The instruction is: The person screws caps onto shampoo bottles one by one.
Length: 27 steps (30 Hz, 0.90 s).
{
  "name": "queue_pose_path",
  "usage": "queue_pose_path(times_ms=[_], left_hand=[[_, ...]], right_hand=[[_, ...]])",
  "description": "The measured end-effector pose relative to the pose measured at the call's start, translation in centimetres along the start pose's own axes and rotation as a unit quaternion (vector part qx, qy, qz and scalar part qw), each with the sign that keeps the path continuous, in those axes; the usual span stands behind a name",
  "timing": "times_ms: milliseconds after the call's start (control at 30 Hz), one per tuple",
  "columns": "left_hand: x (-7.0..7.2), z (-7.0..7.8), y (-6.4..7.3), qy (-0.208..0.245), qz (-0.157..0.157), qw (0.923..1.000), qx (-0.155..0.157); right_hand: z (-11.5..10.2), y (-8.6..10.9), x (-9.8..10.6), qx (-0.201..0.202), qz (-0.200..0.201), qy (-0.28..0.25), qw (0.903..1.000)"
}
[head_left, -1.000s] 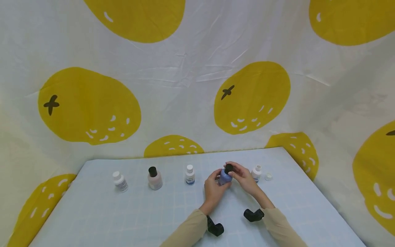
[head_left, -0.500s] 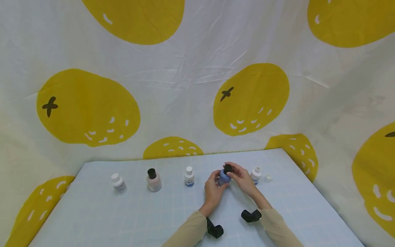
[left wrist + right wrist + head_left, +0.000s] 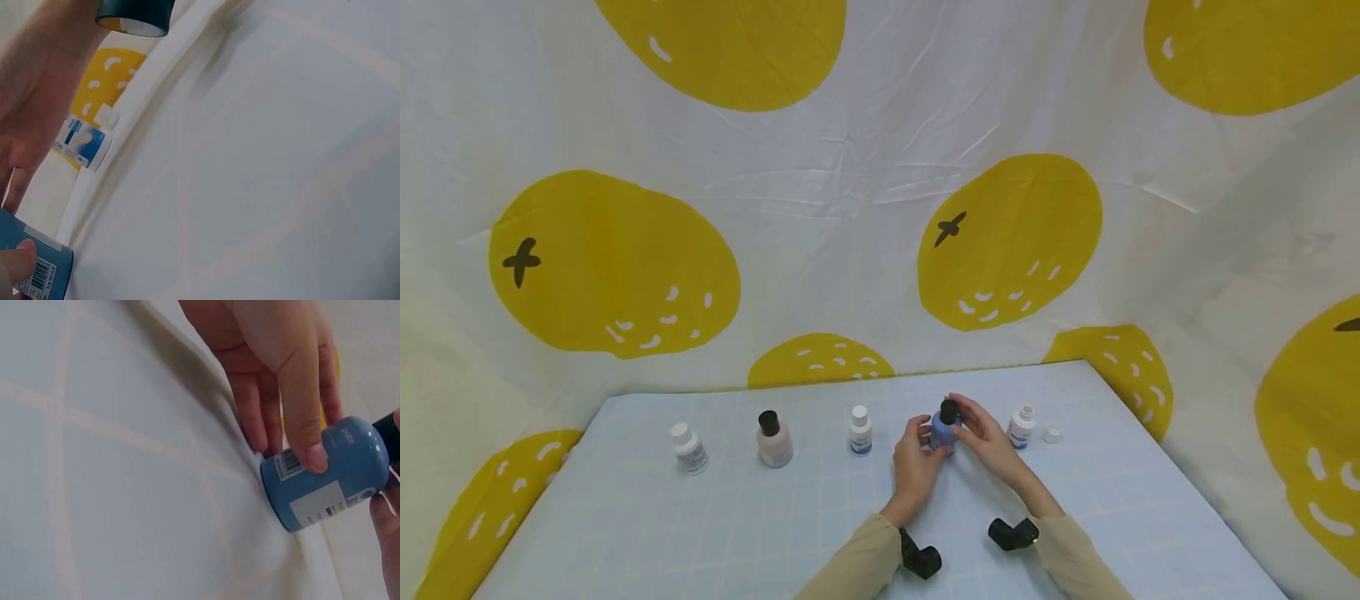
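Observation:
A blue bottle [image 3: 943,432] with a black cap [image 3: 949,410] stands between both hands at the right half of the table. My left hand [image 3: 914,472] grips its body; the thumb lies over the barcode label in the right wrist view, where the blue bottle [image 3: 334,472] shows large. My right hand [image 3: 992,444] pinches the cap, which sits on the bottle's neck. Just right of the hands is a small white bottle [image 3: 1021,428] with its neck uncovered. A loose white cap [image 3: 1052,433] lies beside that bottle.
Left of the hands, a capped white bottle [image 3: 861,432], a pale pink bottle [image 3: 775,442] with a black top, and another white bottle [image 3: 688,449] stand in a row. A fruit-patterned cloth [image 3: 820,200] hangs behind the pale blue table [image 3: 737,533].
The blue bottle has shifted slightly left and stands more upright than before. Both hands have moved with it, keeping hold of body and cap.

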<state>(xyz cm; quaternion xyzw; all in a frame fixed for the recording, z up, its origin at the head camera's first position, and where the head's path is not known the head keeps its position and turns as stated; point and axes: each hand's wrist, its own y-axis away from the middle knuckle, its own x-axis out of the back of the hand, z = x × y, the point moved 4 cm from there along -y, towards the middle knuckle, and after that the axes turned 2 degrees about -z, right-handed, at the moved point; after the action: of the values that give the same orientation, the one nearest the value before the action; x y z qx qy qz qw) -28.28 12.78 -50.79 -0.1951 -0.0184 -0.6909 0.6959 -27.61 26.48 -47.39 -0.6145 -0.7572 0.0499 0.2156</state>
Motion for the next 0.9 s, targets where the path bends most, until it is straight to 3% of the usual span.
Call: queue_pose_path(times_ms=[300, 500, 733, 900], left_hand=[[0.7, 0.8, 0.6, -0.015, -0.053, 0.9984, 0.013], [0.6, 1.4, 2.0, -0.017, -0.097, 0.9933, 0.061], [0.5, 1.9, 3.3, -0.016, -0.143, 0.9846, 0.099], [0.2, 2.4, 4.1, 0.007, -0.165, 0.9823, 0.088]], right_hand=[[-0.7, 1.8, 0.8, -0.030, -0.005, 0.061, 0.9977], [-1.0, 3.0, 1.5, -0.033, -0.005, 0.105, 0.9939], [-1.6, 4.3, 2.6, 0.025, 0.033, 0.152, 0.9875], [-2.5, 5.4, 3.8, 0.080, 0.074, 0.165, 0.9802]])
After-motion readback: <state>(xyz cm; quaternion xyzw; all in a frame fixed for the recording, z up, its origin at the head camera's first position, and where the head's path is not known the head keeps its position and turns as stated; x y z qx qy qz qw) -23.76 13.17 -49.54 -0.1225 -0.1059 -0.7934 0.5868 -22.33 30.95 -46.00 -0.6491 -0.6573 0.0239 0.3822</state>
